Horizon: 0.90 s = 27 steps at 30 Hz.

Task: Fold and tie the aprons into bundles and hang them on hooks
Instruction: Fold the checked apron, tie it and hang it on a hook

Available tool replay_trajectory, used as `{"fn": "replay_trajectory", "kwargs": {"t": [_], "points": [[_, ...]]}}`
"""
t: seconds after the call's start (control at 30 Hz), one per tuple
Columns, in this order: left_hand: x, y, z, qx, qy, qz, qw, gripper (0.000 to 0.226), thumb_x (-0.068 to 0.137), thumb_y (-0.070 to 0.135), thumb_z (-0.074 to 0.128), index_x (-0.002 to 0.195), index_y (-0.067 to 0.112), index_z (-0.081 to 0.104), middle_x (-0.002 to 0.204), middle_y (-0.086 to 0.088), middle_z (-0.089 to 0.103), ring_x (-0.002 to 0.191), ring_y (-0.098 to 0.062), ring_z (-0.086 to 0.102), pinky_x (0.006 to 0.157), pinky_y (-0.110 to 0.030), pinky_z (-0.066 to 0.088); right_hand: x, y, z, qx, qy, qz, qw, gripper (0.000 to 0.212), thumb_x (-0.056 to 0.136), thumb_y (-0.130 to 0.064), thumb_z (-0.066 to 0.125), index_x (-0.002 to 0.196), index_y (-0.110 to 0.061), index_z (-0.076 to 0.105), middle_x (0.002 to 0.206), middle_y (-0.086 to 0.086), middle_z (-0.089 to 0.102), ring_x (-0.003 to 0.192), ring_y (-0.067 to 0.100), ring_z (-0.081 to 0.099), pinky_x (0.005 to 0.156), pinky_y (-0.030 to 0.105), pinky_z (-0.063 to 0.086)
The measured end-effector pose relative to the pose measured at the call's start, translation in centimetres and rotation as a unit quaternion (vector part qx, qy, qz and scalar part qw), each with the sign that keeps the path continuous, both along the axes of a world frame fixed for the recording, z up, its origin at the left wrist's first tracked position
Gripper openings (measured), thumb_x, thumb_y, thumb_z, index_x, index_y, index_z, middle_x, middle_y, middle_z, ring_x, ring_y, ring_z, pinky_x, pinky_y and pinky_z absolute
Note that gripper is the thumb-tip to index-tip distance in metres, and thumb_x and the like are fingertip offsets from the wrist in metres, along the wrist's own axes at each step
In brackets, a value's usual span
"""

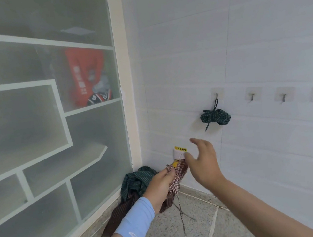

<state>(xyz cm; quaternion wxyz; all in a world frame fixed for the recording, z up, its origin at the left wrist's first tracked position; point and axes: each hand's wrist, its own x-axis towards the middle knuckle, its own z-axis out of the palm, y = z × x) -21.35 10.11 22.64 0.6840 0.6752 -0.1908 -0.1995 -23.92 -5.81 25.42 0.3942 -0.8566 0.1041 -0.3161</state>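
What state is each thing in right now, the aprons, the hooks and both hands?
Green bundle: tied, hanging on the leftmost hook.
Other three hooks: bare.
Checked apron: rolled, its string dangling.
Left hand: grips the checked apron.
Right hand: open, holding nothing.
Green striped apron: crumpled in the corner.
Brown striped apron: lying loose, untied.

On the wall (182, 52) to our right, a bundle (216, 117) hangs from the leftmost hook (217, 95), with three more hooks (283, 98) in a row to its right. An outlet (179, 154) sits below and left of the bundle. In the corner a pile (136, 181) lies on the counter (170, 235), against the glass (61, 195) at our left, with what seem to be shelves behind it. Our left hand (160, 185) holds a roll (177, 173) before the outlet, and our right hand (204, 162) is just right of it.
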Motion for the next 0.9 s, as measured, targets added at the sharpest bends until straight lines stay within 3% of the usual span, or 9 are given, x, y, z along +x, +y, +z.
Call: {"fn": "replay_trajectory", "kwargs": {"t": [0.1, 0.2, 0.27, 0.33, 0.4, 0.47, 0.63, 0.77, 0.9], "points": [[0.0, -0.2, 0.0, -0.101, 0.091, 0.08, 0.988, 0.028, 0.104, 0.035, 0.044, 0.124, 0.027, 0.062, 0.12, -0.002, 0.068, 0.102, -0.018, 0.064, 0.084, -0.031, 0.051, -2.3, 2.9, -1.3, 0.278, 0.102, 0.079, 0.952, 0.054, 0.094, -0.011, 0.051, 0.146, -0.012, 0.037, 0.135, 0.005, 0.049, 0.108, 0.015, 0.053, 0.095, 0.033, 0.04], [0.2, -0.2, 0.0, -0.134, 0.109, 0.101, 0.98, 0.029, 0.104, 0.039, 0.042, 0.124, 0.028, 0.061, 0.119, -0.002, 0.07, 0.106, -0.019, 0.066, 0.082, -0.033, 0.054, -3.7, 4.9, -3.4, 0.333, 0.24, 0.302, 0.86, 0.044, 0.084, -0.012, 0.061, 0.125, -0.002, 0.052, 0.105, 0.008, 0.066, 0.093, 0.023, 0.064, 0.083, 0.031, 0.049], [0.2, 0.0, 0.2, -0.135, 0.109, 0.094, 0.98, 0.029, 0.104, 0.04, 0.041, 0.119, 0.03, 0.063, 0.11, -0.001, 0.073, 0.094, -0.016, 0.069, 0.072, -0.029, 0.055, -3.5, 4.8, -4.7, 0.325, 0.261, 0.35, 0.839, 0.024, 0.093, -0.008, 0.057, 0.116, -0.002, 0.06, 0.085, 0.012, 0.069, 0.074, 0.028, 0.066, 0.086, 0.045, 0.055], [0.4, 0.7, 0.4, -0.144, 0.109, 0.08, 0.98, 0.027, 0.105, 0.038, 0.041, 0.119, 0.031, 0.063, 0.113, 0.003, 0.072, 0.095, -0.012, 0.069, 0.07, -0.028, 0.055, -3.0, 3.5, -4.8, 0.291, 0.273, 0.332, 0.855, 0.01, 0.1, -0.013, 0.054, 0.104, -0.009, 0.062, 0.058, -0.001, 0.049, 0.048, 0.015, 0.043, 0.065, 0.04, 0.052], [0.8, 1.7, 0.4, -0.143, 0.116, 0.059, 0.981, 0.028, 0.104, 0.033, 0.043, 0.124, 0.028, 0.062, 0.119, 0.004, 0.07, 0.107, -0.012, 0.065, 0.077, -0.029, 0.054, -2.6, 1.9, -4.3, 0.259, 0.306, 0.319, 0.859, 0.012, 0.097, -0.016, 0.057, 0.088, -0.017, 0.066, 0.057, -0.006, 0.029, 0.048, 0.012, 0.022, 0.049, 0.026, 0.027], [1.2, 2.6, -0.1, -0.123, 0.127, 0.036, 0.984, 0.031, 0.103, 0.03, 0.047, 0.128, 0.022, 0.062, 0.122, 0.0, 0.07, 0.114, -0.018, 0.062, 0.081, -0.032, 0.053, -1.8, 0.2, -3.9, 0.267, 0.348, 0.319, 0.84, 0.024, 0.091, -0.014, 0.054, 0.07, -0.022, 0.061, 0.062, -0.003, 0.021, 0.054, 0.015, 0.012, 0.051, 0.028, 0.01], [0.7, 3.2, -1.8, -0.011, 0.085, -0.058, 0.995, 0.036, 0.098, 0.034, 0.055, 0.123, 0.012, 0.067, 0.122, -0.01, 0.069, 0.119, -0.027, 0.061, 0.109, -0.044, 0.042, 0.2, -1.8, -2.1, 0.193, 0.437, 0.318, 0.819, 0.019, 0.083, -0.016, 0.044, 0.066, -0.023, 0.042, 0.062, -0.003, 0.02, 0.058, 0.015, 0.008, 0.054, 0.029, 0.007], [0.1, 3.4, -2.3, 0.038, 0.051, -0.088, 0.994, 0.042, 0.092, 0.041, 0.06, 0.116, 0.008, 0.071, 0.115, -0.013, 0.071, 0.105, -0.025, 0.066, 0.099, -0.039, 0.046, 1.2, -1.5, -0.7, 0.108, 0.514, 0.326, 0.786, 0.02, 0.087, -0.006, 0.038, 0.072, -0.019, 0.037, 0.062, -0.003, 0.025, 0.057, 0.014, 0.011, 0.055, 0.028, 0.009], [-0.2, 3.1, -2.9, 0.166, -0.058, -0.061, 0.983, 0.04, 0.083, 0.048, 0.061, 0.072, 0.01, 0.06, 0.084, -0.005, 0.062, 0.083, -0.017, 0.058, 0.078, -0.031, 0.04, 2.8, -0.3, 0.1, -0.069, 0.562, 0.276, 0.777, 0.016, 0.091, -0.004, 0.044, 0.078, -0.015, 0.047, 0.058, -0.002, 0.03, 0.048, 0.013, 0.019, 0.046, 0.025, 0.015]]}}
